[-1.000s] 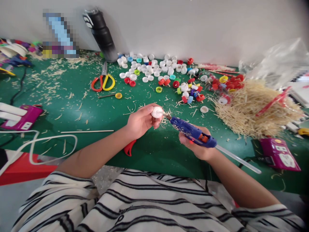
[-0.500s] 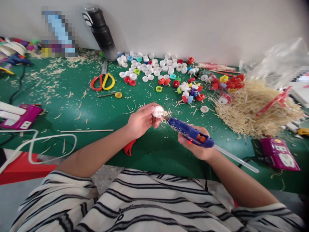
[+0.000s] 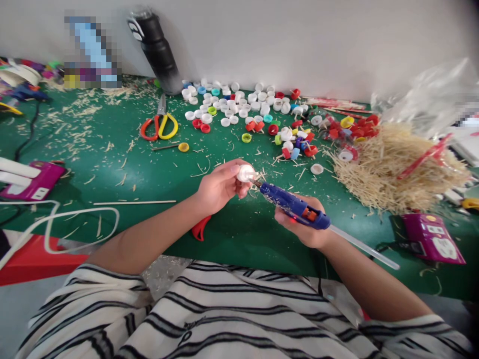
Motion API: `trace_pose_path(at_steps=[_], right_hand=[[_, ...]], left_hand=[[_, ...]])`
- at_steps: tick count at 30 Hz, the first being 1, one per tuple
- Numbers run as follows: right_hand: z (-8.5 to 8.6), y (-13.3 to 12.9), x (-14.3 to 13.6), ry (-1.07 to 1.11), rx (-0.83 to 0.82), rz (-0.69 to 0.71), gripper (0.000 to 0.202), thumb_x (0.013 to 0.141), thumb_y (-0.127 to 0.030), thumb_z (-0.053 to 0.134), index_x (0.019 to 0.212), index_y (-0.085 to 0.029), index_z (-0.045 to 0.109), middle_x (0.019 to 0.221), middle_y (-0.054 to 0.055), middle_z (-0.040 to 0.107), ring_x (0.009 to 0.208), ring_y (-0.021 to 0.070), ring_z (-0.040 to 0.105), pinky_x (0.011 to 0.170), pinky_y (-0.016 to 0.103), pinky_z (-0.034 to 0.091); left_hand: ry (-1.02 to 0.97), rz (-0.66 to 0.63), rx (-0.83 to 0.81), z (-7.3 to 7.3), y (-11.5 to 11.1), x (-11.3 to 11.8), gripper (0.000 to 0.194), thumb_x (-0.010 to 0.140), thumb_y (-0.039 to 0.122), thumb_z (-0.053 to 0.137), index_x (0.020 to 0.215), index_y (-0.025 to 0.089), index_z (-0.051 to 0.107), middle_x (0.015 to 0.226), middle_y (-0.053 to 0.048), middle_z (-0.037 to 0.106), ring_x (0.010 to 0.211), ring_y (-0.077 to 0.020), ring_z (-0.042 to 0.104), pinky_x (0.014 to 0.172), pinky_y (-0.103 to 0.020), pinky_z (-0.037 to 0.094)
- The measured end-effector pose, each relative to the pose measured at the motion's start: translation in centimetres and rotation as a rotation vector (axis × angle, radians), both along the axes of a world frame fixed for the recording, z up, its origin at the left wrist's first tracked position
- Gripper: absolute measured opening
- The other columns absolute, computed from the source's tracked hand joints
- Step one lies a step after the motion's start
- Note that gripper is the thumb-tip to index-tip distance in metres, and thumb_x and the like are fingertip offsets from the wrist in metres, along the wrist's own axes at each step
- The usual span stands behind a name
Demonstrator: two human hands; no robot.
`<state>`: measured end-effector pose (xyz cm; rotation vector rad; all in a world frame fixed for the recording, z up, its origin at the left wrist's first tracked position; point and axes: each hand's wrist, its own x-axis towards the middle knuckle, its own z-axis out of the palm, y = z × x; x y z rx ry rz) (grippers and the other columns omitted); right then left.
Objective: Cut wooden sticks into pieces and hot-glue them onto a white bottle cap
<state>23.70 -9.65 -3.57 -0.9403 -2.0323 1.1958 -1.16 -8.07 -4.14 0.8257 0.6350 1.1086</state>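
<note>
Between the thumb and fingers of my left hand (image 3: 222, 185) is a white bottle cap (image 3: 244, 173), with a short pale stick poking out of its face towards the right. My right hand (image 3: 305, 227) is wrapped round a blue hot glue gun (image 3: 294, 205) with an orange part and a red light. Its nozzle meets the cap close to the stick; whether it touches is too small to tell. A clear glue stick (image 3: 364, 248) juts from the gun's rear. Below my left wrist a curved red piece (image 3: 201, 228) shows in part.
Loose bottle caps (image 3: 243, 104) spread along the back, with capped sticks (image 3: 295, 142) nearer. Scissors (image 3: 160, 122) and a black bottle (image 3: 155, 52) stand back left. Right: a pile of thin sticks (image 3: 396, 169) and a purple box (image 3: 434, 238). A white cable (image 3: 82, 209) loops left.
The glue gun and my right hand have shifted very slightly to the left. My left hand holds the cap in the same place.
</note>
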Motion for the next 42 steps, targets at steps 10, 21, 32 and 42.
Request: trace_pose_path(at_steps=[10,21,32,42], right_hand=[[0.12,-0.05,-0.11,0.004,0.044,0.013,0.024,0.090,-0.034,0.067,0.072,-0.021,0.059,0.064,0.000,0.058,0.053,0.0135,0.051,0.050,0.030,0.038],[-0.56,0.05,0.27,0.045,-0.016,0.001,0.018,0.089,-0.033,0.070,0.078,-0.021,0.061,0.074,0.003,0.065,0.064,0.0174,0.059,0.059,0.033,0.045],[-0.02,-0.09,0.01,0.031,0.050,0.033,0.015,0.090,-0.032,0.068,0.080,-0.022,0.062,0.072,0.002,0.063,0.058,0.0157,0.056,0.053,0.032,0.043],[0.05,-0.08,0.01,0.011,0.062,-0.006,0.018,0.089,-0.032,0.068,0.076,-0.022,0.061,0.072,0.002,0.064,0.061,0.0164,0.058,0.056,0.033,0.044]], left_hand=[[-0.006,-0.009,0.015,-0.21,0.05,-0.09,0.030,0.082,0.044,0.065,0.093,0.016,0.065,0.072,-0.002,0.062,0.057,-0.0115,0.058,0.055,-0.027,0.046],[-0.009,-0.007,0.011,-0.11,0.04,-0.06,0.031,0.080,0.044,0.068,0.093,0.016,0.065,0.072,-0.002,0.063,0.057,-0.0117,0.058,0.055,-0.027,0.045],[0.024,-0.011,0.037,0.27,-0.09,0.02,0.030,0.079,0.042,0.070,0.092,0.016,0.064,0.074,-0.001,0.062,0.056,-0.0102,0.057,0.054,-0.025,0.045],[0.065,-0.001,0.060,0.31,-0.19,0.18,0.031,0.077,0.043,0.072,0.091,0.016,0.062,0.073,0.000,0.063,0.057,-0.0092,0.057,0.054,-0.024,0.045]])
